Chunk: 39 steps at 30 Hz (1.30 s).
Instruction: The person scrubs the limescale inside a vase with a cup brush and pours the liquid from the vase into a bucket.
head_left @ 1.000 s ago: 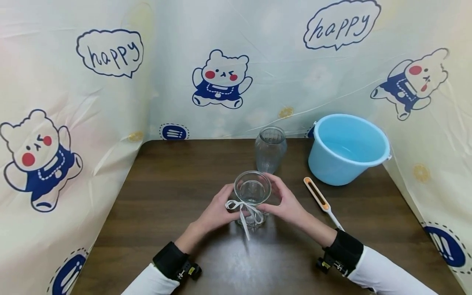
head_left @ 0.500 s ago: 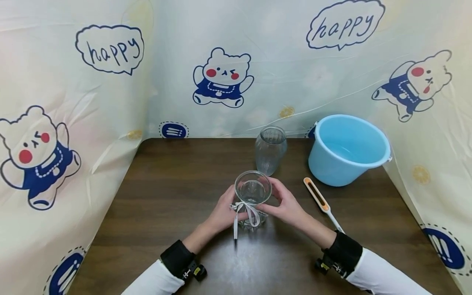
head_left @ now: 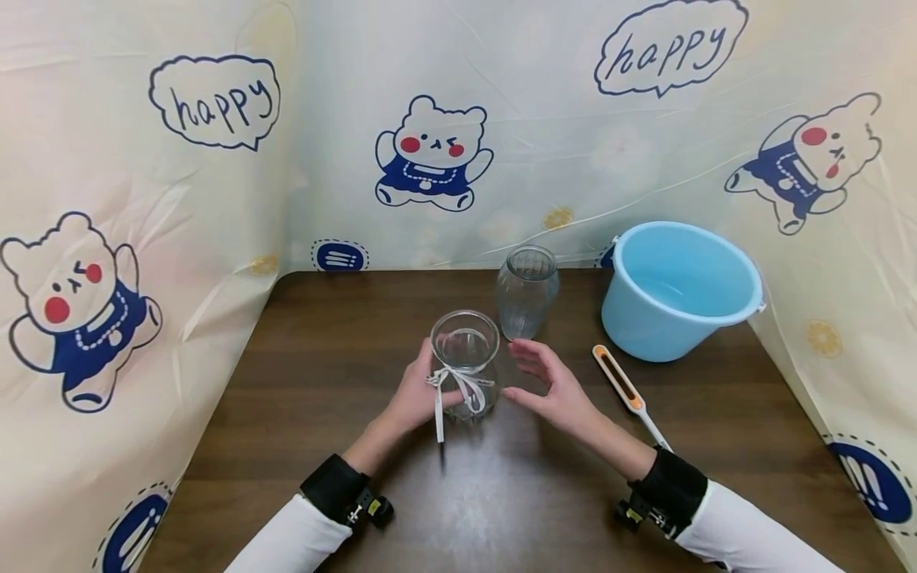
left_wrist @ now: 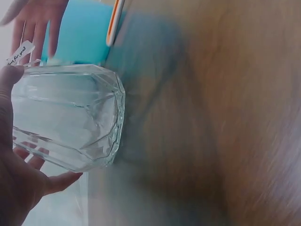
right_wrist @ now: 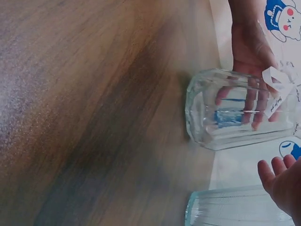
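A clear faceted glass vase (head_left: 487, 380) with a white ribbon bow (head_left: 469, 388) tied round its neck stands upright in the head view. My left hand (head_left: 414, 395) grips its left side, thumb in front by the bow and fingers behind the glass, as the right wrist view of the vase (right_wrist: 225, 134) also shows. Whether its base touches the table I cannot tell. To its right, my right hand (head_left: 555, 388) is apart from the glass, fingers and thumb spread and holding nothing. Behind it stands a second, ribbed glass vase (head_left: 526, 302).
A light blue bucket (head_left: 645, 322) stands at the back right of the brown wooden table (head_left: 322, 358). In front of it lies a white stick with an orange-edged slot (head_left: 622, 382), partly hidden by the right wrist. A printed curtain (head_left: 322, 119) surrounds the table's back and sides.
The ribboned vase has moved left and slightly away in my left hand. My right hand has let go of it and stays nearly in place. Earlier the bow turned a little leftward.
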Tool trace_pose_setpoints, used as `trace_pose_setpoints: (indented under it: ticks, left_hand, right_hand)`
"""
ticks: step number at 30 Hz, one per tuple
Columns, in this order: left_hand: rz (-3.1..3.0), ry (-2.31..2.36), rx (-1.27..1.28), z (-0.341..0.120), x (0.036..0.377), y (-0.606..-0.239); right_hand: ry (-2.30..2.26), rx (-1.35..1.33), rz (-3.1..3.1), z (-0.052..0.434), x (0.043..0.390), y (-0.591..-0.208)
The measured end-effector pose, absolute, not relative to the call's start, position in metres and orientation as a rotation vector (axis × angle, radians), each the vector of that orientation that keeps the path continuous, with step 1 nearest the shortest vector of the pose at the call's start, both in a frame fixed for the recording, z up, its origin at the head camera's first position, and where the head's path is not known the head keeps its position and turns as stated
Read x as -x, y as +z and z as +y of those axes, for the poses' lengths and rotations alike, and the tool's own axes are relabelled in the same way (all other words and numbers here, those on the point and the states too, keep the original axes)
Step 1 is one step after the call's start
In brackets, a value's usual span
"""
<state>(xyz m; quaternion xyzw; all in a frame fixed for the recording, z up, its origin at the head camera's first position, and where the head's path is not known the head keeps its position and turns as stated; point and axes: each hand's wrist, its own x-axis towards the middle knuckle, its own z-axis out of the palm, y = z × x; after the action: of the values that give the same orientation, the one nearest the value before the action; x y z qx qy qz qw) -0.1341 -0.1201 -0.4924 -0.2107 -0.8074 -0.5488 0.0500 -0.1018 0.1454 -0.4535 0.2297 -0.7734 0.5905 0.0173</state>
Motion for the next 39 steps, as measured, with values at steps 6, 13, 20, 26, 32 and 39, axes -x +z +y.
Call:
trace_pose_setpoints:
  ticks: [6, 13, 20, 26, 32, 39]
  left_hand:
    - [-2.491, -1.639, 0.551, -0.138, 0.159, -0.49]
    - [-2.46, -1.681, 0.477, -0.155, 0.189, -0.489]
    - [-2.45, -1.673, 0.434, -0.169, 0.221, -0.49]
    - [-2.461, -1.671, 0.406, -0.176, 0.24, -0.487]
    - [-2.502, -1.653, 0.339, -0.179, 0.262, -0.492]
    - [-2.478, -1.619, 0.33, -0.173, 0.276, -0.495]
  right_hand:
    - [1.857, -0.685, -2.441, 0.148, 0.102, -0.455]
    - [1.837, -0.691, -2.49, 0.149, 0.101, -0.451]
    - [1.843, -0.696, -2.517, 0.152, 0.099, -0.451]
    - [1.852, -0.681, -2.526, 0.153, 0.098, -0.453]
    - [1.846, -0.684, -2.535, 0.155, 0.098, -0.455]
    - [1.864, -0.683, -2.535, 0.155, 0.098, -0.459]
